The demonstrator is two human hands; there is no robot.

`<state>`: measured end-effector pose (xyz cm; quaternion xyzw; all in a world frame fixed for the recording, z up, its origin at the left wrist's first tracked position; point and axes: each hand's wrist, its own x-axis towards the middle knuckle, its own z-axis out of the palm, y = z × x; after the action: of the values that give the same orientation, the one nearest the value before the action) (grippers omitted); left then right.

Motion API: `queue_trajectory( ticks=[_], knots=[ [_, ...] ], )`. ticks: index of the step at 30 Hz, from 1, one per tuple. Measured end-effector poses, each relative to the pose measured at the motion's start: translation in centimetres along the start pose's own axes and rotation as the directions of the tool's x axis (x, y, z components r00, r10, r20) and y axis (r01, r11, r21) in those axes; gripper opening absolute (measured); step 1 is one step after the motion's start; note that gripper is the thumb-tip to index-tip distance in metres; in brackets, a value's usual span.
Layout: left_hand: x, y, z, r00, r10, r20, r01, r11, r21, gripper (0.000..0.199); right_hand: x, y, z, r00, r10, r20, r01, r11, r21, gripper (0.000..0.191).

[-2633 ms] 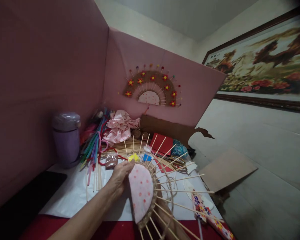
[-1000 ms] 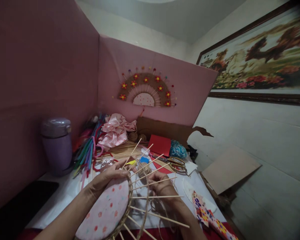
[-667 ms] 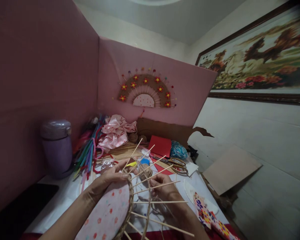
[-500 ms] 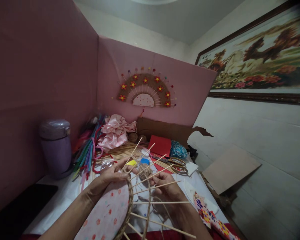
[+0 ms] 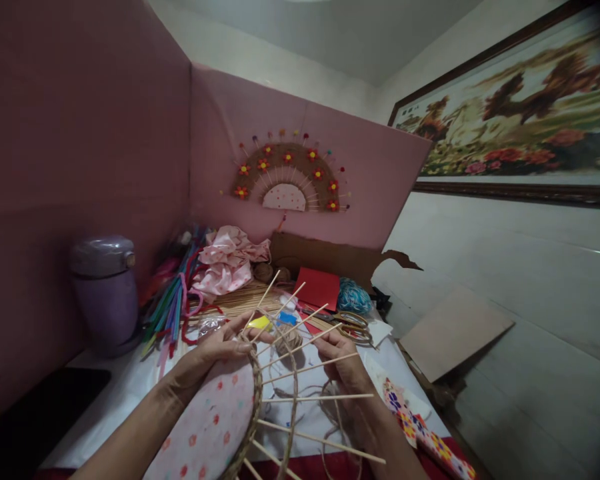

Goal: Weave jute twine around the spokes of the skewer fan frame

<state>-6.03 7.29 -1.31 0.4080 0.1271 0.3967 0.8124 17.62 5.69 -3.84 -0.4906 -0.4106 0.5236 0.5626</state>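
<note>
At near centre, a half-round, pale-pink dotted fabric panel [image 5: 207,427] is gripped at its far end by the left hand [image 5: 220,350], thumb on top. Its long axis is laid from near left to far right; pale wooden sticks [image 5: 320,398] are fanned rightward. Beside them, the right hand [image 5: 350,373] is held fingers bunched; whether anything is pinched cannot be told.
</note>
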Motion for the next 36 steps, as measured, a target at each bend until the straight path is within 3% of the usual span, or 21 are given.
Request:
queue_trajectory(
  ticks=[6,11,26,36],
  knots=[
    [-0.3,0.2,0.5,0.999,-0.008,-0.032,0.01,0.999,0.039,0.065,0.1,-0.1,-0.1,0.993,-0.094,-0.071,0.087,0.992,-0.093,0.029],
    [-0.6,0.1,1.0,0.998,0.005,-0.061,-0.004,1.0,0.021,0.073,-0.8,-0.4,0.7,0.995,-0.067,-0.079,0.057,0.991,-0.124,0.02],
    [-0.5,-0.1,1.1,0.997,0.022,0.073,-0.022,1.0,-0.002,0.06,-1.5,0.2,1.5,0.981,0.083,0.176,-0.042,0.973,-0.228,0.008],
    [-0.4,-0.4,0.9,0.999,0.027,0.035,-0.026,0.999,-0.022,0.058,-2.2,0.4,0.9,0.932,0.166,0.323,-0.055,0.943,-0.328,0.005]
  ],
)
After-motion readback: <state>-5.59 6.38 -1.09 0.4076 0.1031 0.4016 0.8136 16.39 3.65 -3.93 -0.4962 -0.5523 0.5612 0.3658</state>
